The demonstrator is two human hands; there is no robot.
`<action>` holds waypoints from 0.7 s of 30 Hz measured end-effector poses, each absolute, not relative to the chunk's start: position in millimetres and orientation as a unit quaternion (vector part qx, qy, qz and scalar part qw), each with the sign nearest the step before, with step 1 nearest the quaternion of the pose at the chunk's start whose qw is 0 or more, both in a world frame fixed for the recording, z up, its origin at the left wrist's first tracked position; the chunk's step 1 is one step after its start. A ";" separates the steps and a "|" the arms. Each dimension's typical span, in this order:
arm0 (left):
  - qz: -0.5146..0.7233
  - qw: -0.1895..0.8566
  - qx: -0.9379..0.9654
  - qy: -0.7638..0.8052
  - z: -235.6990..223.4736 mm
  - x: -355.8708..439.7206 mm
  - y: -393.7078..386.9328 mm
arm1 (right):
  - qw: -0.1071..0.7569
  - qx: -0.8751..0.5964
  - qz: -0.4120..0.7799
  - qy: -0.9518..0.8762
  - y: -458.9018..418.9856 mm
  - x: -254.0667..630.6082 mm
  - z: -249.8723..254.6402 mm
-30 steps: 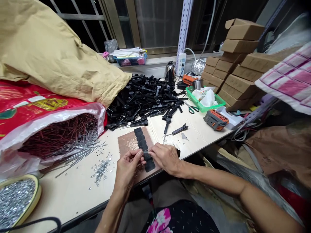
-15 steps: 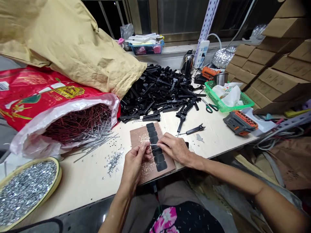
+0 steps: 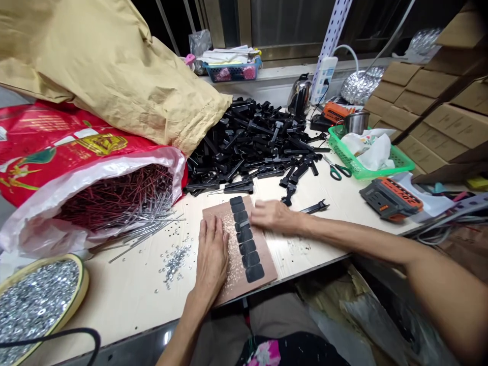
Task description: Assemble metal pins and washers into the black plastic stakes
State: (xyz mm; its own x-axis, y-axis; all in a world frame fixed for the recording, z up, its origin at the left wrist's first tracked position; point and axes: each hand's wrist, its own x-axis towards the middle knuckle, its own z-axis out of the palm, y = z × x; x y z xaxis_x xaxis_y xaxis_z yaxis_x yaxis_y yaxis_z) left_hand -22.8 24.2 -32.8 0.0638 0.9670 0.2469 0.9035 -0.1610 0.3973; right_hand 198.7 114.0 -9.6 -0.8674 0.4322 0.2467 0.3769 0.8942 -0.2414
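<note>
Several black pads (image 3: 247, 247) sit aligned and washers (image 3: 175, 262) loose, left hand (image 3: 212, 260) spread flat, right hand's (image 3: 277, 216) grip too blurred to tell.

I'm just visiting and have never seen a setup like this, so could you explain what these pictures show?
There is no robot here: a person works with two bare hands. Every picture comes from one camera worn on the head, looking forward and down.

The left hand lies flat on a brown mat, holding nothing that I can see. The right hand is blurred beside a row of black pads; I can't tell whether it holds anything.

Also on the table are a heap of black parts, a red bag with thin rods inside and spilling out, loose metal bits, scissors and a green basket.
</note>
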 end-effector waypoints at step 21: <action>0.221 0.070 0.718 0.657 -34.3 -23.5 18.9 | 0.215 -0.263 0.133 -0.931 123.0 200.5 -9.5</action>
